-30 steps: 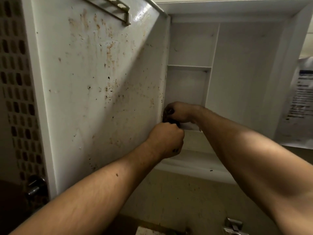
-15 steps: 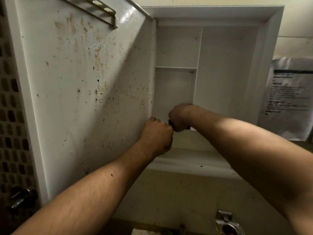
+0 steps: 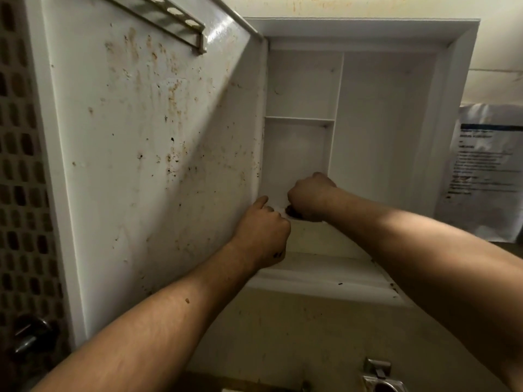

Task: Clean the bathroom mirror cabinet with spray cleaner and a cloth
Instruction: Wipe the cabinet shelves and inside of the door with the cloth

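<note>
Right grip [image 3: 310, 198] is fisted around a small dark object [image 3: 291, 211]; left grip [image 3: 261, 229], curled with nothing visible inside, sits just beside it at the stained cabinet door [image 3: 147, 154].

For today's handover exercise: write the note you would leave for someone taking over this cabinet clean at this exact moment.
Left hand: fisted by the hinge edge of the open cabinet door, apparently empty.
Right hand: closed on a small dark object, too hidden to identify, at the lower shelf of the left compartment.
Cabinet: open, shelves bare.
Done: interior looks mostly white.
Left: the door's inner face is covered in brown spots; dark specks lie on the bottom ledge.
No spray bottle is in view.
</note>
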